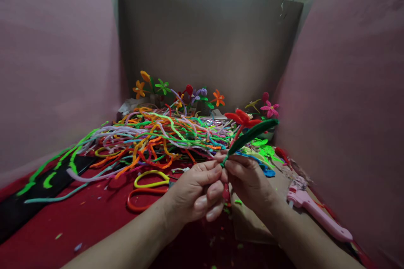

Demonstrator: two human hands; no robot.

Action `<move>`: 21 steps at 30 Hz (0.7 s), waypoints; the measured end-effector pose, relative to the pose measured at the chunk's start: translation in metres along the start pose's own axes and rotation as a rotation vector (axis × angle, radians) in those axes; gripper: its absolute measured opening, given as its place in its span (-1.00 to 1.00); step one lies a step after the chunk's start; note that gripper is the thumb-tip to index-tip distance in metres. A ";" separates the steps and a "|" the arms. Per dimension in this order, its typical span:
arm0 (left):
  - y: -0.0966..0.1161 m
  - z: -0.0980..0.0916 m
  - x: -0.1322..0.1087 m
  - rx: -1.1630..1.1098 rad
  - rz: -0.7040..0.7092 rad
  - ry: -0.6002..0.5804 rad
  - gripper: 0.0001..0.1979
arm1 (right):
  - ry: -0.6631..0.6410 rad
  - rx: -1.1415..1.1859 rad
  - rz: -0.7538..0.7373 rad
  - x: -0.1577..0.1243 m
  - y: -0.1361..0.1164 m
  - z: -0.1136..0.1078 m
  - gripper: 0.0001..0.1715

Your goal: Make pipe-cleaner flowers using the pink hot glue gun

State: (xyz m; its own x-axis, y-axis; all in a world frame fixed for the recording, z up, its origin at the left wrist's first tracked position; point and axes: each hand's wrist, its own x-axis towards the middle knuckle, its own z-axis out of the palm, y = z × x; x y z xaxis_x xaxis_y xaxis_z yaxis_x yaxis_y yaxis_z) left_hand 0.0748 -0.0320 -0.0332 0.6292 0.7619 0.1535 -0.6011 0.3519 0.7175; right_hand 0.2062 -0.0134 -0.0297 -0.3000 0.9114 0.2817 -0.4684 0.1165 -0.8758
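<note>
Between pink walls, above a red surface and before a tangled heap of bright stems, holds pinched by the base, in left hand and right hand, a fuzzy red flower with splayed petals and one long, dark-green leaf.

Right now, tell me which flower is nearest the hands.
The red flower beside the dark green leaf, just above the right hand; the other flowers stand farther back, toward the wall.
</note>
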 end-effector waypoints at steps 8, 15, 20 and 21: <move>-0.002 0.002 -0.001 1.037 0.395 0.500 -0.93 | 0.124 -0.179 -0.015 0.001 0.006 -0.005 -0.96; 0.000 0.003 0.001 0.594 0.191 0.369 -0.79 | 0.102 -0.294 -0.079 0.000 0.002 0.001 -0.92; 0.000 -0.007 0.000 0.063 0.030 0.036 -0.78 | 0.040 -0.251 -0.103 -0.005 0.005 0.000 -0.86; -0.001 -0.008 0.000 0.019 0.014 0.004 -0.77 | 0.032 -0.240 -0.105 -0.006 0.005 0.000 -0.87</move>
State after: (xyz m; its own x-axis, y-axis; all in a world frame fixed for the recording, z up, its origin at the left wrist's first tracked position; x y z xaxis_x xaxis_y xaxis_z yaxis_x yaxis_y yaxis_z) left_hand 0.0713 -0.0285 -0.0394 0.6188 0.7689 0.1606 -0.6002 0.3309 0.7282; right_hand 0.2051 -0.0182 -0.0358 -0.2317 0.9011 0.3666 -0.2838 0.2979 -0.9115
